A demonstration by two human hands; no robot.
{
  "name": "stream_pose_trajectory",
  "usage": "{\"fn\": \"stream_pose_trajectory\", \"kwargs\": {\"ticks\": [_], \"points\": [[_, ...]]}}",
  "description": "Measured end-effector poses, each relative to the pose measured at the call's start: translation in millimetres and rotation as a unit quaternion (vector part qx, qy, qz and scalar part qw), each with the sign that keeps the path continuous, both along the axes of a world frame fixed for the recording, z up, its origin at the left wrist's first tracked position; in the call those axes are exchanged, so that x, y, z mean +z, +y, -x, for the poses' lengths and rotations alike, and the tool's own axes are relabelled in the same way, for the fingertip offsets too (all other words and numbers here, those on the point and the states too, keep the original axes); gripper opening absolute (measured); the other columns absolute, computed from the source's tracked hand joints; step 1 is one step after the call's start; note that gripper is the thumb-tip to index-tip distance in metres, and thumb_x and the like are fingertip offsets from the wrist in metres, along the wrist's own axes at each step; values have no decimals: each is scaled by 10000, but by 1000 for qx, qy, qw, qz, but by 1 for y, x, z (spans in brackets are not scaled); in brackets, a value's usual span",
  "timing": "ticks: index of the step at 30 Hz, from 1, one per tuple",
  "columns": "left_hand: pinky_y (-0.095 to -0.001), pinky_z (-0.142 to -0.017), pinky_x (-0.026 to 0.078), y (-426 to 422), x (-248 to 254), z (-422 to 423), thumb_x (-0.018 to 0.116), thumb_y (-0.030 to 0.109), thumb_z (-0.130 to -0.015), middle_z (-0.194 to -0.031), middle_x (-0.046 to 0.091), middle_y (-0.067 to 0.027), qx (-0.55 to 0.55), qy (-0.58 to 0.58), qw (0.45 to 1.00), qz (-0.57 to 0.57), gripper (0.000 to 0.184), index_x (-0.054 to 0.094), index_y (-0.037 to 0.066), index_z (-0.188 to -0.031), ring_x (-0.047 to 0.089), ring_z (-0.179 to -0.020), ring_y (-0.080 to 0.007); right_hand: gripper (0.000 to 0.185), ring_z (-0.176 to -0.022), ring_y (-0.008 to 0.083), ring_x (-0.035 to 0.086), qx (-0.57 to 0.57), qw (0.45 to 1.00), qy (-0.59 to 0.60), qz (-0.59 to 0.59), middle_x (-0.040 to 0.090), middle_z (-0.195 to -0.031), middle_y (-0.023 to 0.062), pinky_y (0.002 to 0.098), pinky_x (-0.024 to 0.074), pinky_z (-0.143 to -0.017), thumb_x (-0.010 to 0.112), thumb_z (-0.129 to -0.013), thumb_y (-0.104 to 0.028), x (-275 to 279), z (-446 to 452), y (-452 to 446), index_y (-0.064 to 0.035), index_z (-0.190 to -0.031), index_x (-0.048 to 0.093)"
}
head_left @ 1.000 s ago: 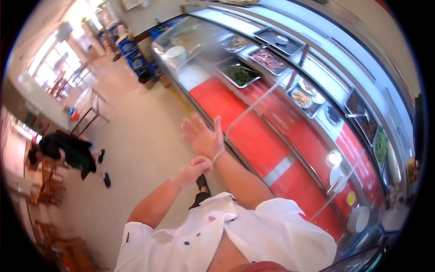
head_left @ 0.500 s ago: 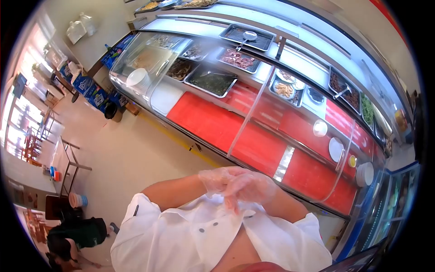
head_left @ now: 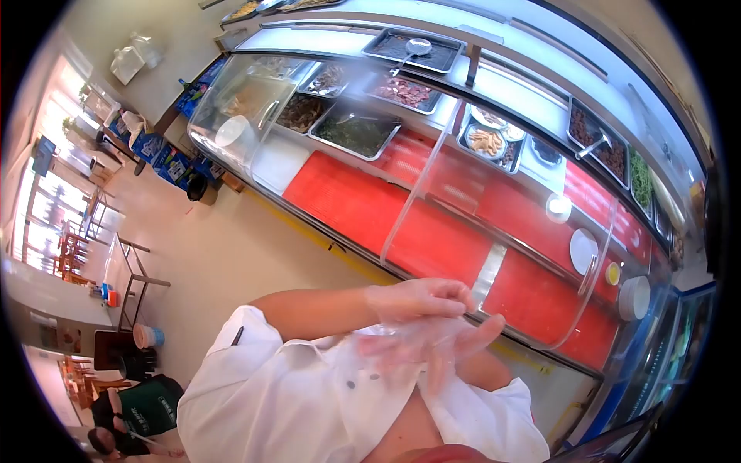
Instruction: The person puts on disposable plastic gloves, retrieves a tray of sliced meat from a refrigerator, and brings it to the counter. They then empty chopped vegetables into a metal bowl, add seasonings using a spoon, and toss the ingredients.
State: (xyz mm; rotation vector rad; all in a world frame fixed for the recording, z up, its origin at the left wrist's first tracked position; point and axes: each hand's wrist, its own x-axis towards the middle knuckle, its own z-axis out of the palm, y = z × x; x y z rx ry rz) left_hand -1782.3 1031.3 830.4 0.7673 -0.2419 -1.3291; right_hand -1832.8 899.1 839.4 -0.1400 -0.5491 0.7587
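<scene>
- Currently, a person in a white shirt point(head_left: 301, 393) is wearing clear gloves point(head_left: 388, 301) on both hands, bringing them together before the chest.
- The left hand point(head_left: 424, 299) is drawing its fingertips together just above the right; motion and glare are hiding whether it is grasping any film.
- The right hand point(head_left: 436, 347) is spreading its fingers in a blur, apparently gripping nothing.
- Both gloves are already covering the fingers, while loose-looking film between the hands is suggesting an unsettled fit; whether any adjusting is left is remaining unclear.
- Beyond the hands, a red-topped counter point(head_left: 432, 245) is holding a tray of greens point(head_left: 356, 137) and a white plate point(head_left: 583, 251).
- At lower left, another person in a dark green apron point(head_left: 149, 407) is bending near chairs.
</scene>
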Motion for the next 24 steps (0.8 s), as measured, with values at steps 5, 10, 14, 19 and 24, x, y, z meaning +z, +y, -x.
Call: {"fn": "stream_pose_trajectory", "kwargs": {"ticks": [5, 10, 14, 19, 24], "points": [[-255, -818, 490, -58, -10, -18, 612, 174, -1005, -1027, 603, 13, -71, -118, 990, 28, 171, 588, 64, -1134, 576, -927, -72, 751, -1044, 391, 627, -34, 999, 8, 15, 554, -1279, 288, 481, 507, -893, 509, -920, -582, 2, -9, -14, 14, -1376, 532], [-250, -688, 494, -70, 2, -49, 649, 162, -965, -974, 635, 12, -124, -66, 990, 0, 181, 590, 49, -1093, 579, -799, -62, 764, -1062, 397, 611, -92, 995, 38, 26, 525, -1323, 296, 493, 491, -907, 508, -905, -599, -2, -27, -12, -4, -1383, 528], [-288, -764, 491, -53, -4, -86, 665, 207, -950, -1027, 628, -8, -188, -10, 982, 21, 250, 594, 60, -1139, 572, -884, -100, 774, -1077, 403, 598, -157, 983, 81, 40, 502, -1358, 303, 503, 479, -918, 508, -893, -613, -8, -65, 11, -18, -1389, 524], [-307, -783, 499, -10, -27, -147, 675, 245, -934, -1044, 627, -22, -220, -34, 974, 43, 314, 595, 63, -1177, 578, -915, -121, 788, -1095, 409, 582, -246, 958, 135, 56, 474, -1402, 311, 515, 464, -932, 507, -878, -630, -11, -131, 67, -37, -1396, 520], [-325, -803, 507, 38, -56, -219, 686, 284, -919, -1060, 626, -35, -236, -104, 964, 62, 378, 596, 67, -1214, 584, -946, -142, 801, -1113, 416, 567, -329, 925, 182, 51, 446, -1446, 319, 526, 448, -946, 506, -863, -647, -14, -199, 134, -55, -1403, 516]]}}
